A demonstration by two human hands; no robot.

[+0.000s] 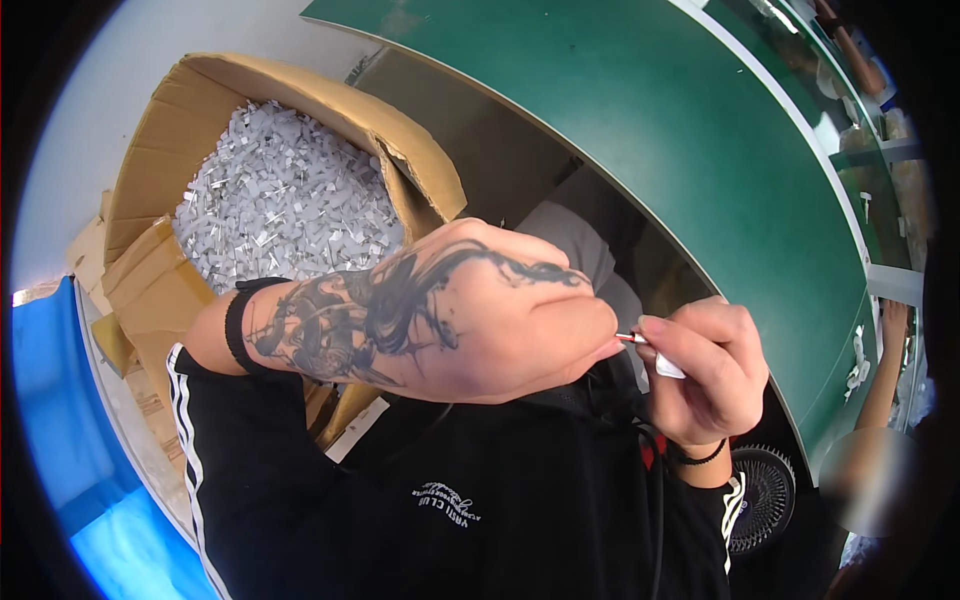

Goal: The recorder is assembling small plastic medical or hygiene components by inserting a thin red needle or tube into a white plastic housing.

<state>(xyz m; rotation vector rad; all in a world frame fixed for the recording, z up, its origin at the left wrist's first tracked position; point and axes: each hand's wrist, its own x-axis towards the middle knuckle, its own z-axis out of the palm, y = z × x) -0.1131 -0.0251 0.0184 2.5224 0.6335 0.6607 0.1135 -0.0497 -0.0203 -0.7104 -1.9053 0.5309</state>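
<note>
Left hand point(450, 315) and right hand point(705, 370) both closed, pinching a small white part point(662, 362) between them. Box point(160, 270) of white pieces point(285, 195) sits left, green counter point(680, 150) ahead

A green work surface point(700, 150) is seen curving across the upper right, with a few small white pieces point(858, 362) lying near its right end. To the left, an open cardboard box point(160, 130) filled with small white parts point(285, 195) is set, apparently on the floor.
</note>
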